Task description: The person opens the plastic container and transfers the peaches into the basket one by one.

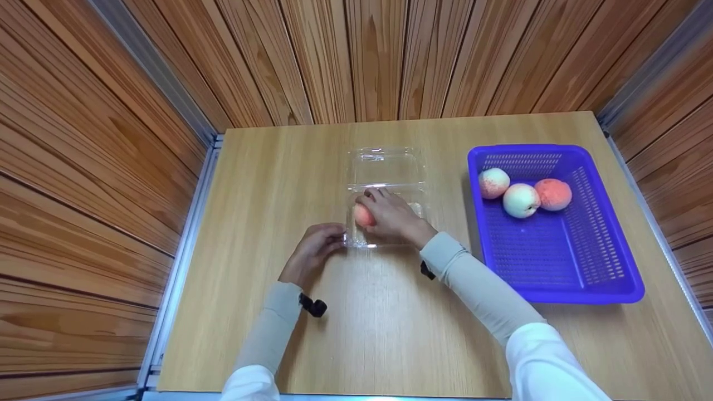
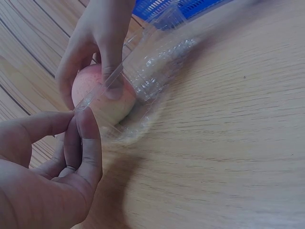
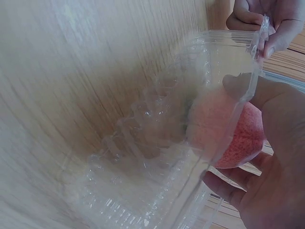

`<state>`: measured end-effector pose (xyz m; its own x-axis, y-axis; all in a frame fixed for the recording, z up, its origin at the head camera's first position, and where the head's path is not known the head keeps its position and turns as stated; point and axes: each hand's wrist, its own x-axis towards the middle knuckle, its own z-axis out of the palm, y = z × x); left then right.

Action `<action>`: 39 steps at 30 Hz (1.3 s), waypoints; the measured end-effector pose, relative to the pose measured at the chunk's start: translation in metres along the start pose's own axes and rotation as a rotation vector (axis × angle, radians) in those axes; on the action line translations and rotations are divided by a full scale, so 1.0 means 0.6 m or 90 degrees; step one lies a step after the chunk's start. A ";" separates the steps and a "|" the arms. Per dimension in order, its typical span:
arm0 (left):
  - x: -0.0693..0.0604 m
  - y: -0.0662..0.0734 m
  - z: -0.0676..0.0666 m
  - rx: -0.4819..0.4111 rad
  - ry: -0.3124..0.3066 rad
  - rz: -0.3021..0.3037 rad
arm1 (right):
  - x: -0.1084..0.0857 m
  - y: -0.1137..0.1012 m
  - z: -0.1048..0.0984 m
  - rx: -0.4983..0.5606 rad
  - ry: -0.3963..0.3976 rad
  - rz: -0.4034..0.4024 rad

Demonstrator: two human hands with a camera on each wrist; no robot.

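A clear plastic clamshell box [image 1: 390, 236] lies on the table with its lid [image 1: 384, 165] folded back, away from the person. My right hand [image 1: 392, 214] grips a pink peach [image 1: 364, 215] inside the left part of the box. In the left wrist view, the thumb and fingers wrap around the peach [image 2: 114, 107], low within the clear walls. My left hand [image 1: 318, 245] pinches the box's near left rim between thumb and fingertips, as the left wrist view shows at the rim [image 2: 86, 101]. Through the clear wall, the right wrist view shows the peach [image 3: 224, 129].
To the right stands a purple plastic basket [image 1: 562, 295]. Inside it, near its far end, are a pale peach [image 1: 494, 183], another pale peach [image 1: 521, 201] and a redder peach [image 1: 553, 194]. Wood-patterned walls [image 1: 373, 61] rise behind the table [image 1: 267, 189] and at its sides.
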<state>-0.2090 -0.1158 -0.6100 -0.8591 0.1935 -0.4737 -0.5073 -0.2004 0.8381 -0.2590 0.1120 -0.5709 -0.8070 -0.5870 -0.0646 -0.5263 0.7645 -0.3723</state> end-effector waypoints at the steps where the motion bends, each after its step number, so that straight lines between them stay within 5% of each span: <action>1: 0.000 0.000 0.000 -0.003 0.000 0.000 | 0.001 0.000 0.001 -0.001 0.000 0.000; 39: 0.003 -0.002 0.000 0.010 0.006 0.004 | -0.002 0.000 0.015 0.047 -0.025 0.005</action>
<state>-0.2101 -0.1151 -0.6120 -0.8628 0.1837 -0.4709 -0.5010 -0.1870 0.8450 -0.2559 0.1102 -0.5791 -0.7992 -0.5922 -0.1030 -0.4977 0.7481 -0.4389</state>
